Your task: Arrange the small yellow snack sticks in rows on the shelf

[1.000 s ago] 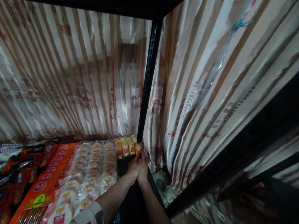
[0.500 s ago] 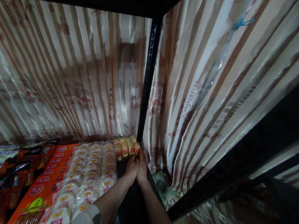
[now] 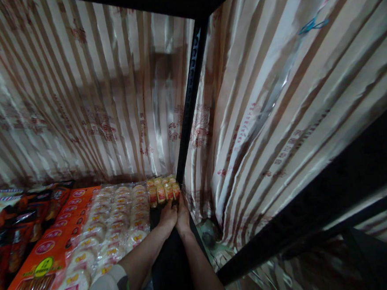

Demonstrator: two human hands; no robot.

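Yellow packs: small wrapped packs [image 3: 160,194] in the far corner of the shelf [image 3: 170,266]; four stand side by side in the front row, red labels facing near, with more directly behind.
Left hand: the left hand [image 3: 168,215] is just nearer than the right end of the front row, fingers bent and bunched toward the packs; whether they grip one cannot be told.
Right hand: the right hand [image 3: 183,215] is close beside the left, fingers extended and held together, tips at the near right edge of the rightmost pack; any grip cannot be told.
Sleeve: pale, leaf-printed sleeve [image 3: 107,289] on the left arm, over the near end of the white packs.
White packs: clear-wrapped round white items [image 3: 119,223] in three lines running near to far, left of the yellow packs.
Orange packs: overlapping orange packets [image 3: 58,231], left of the white packs.
Dark packs: dark and orange bags [image 3: 22,232] at the far left.
Post: black perforated upright [image 3: 190,101] rising just beyond the right end of the yellow packs.
Backing: striped, red-printed sheeting [image 3: 110,93] behind the shelf and along the right.
Tie: blue tie [image 3: 313,25] on the right sheeting, high up.
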